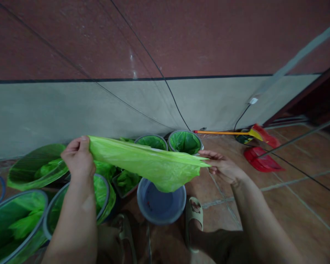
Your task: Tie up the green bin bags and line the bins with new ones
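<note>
A folded bright green plastic bag (148,159) is stretched between my two hands at about mid-view. My left hand (79,152) has its fingers closed on the bag's left end. At the other end, my right hand (218,165) pinches the layered edge between thumb and fingers. The bag's lower side sags over a grey-blue bin (161,205) without a liner, hiding part of its rim. Behind the bag, against the wall, stand two bins lined with green bags, the right one (184,142) more fully visible than the left one (151,141).
Several more green-lined bins, including one at lower left (19,223), crowd the left side. On the right, a broom (222,132) with an orange handle and a red dustpan (261,159) lie on the tiled floor. Thin cables run down the wall (71,113). My slippered feet flank the unlined bin.
</note>
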Motion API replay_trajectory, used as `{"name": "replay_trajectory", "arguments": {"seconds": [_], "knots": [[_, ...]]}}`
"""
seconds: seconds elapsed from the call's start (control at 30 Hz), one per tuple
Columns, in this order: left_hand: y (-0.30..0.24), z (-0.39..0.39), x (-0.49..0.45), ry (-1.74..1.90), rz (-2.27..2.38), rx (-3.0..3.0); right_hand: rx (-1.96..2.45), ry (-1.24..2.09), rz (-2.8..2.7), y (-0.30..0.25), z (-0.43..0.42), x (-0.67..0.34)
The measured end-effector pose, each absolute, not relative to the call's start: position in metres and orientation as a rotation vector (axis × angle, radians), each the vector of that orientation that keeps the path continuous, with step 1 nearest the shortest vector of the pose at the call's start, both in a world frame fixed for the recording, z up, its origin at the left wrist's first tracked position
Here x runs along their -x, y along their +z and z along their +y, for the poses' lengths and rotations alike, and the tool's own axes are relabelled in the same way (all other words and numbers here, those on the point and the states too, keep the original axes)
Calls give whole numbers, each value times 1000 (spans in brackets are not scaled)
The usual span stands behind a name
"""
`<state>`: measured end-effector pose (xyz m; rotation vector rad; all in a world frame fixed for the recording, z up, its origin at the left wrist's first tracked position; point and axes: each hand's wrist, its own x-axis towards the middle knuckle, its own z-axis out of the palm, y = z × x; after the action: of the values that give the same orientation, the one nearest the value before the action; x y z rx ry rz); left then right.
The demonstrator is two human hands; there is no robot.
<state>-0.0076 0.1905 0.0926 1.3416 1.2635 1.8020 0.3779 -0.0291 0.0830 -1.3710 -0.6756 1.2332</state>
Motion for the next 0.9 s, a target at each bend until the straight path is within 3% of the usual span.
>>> {"name": "replay_trajectory", "arguments": {"seconds": [0.23, 0.4, 0.6, 0.77, 0.9], "knots": [[96, 184, -2, 1683, 1304, -1233, 1214, 1178, -880, 107, -43, -384], [91, 187, -9, 1711, 1337, -1169, 1585, 1233, -1053, 102, -39, -375], [89, 192, -10, 1822, 1134, -1070, 1258, 1001, -964, 106, -52, -383], [84, 193, -11, 1788, 1260, -1128, 1586, 1369, -1183, 86, -38, -367], [75, 198, -5, 1835, 1401, -1048, 1510, 1353, -1131, 81, -36, -355]]}}
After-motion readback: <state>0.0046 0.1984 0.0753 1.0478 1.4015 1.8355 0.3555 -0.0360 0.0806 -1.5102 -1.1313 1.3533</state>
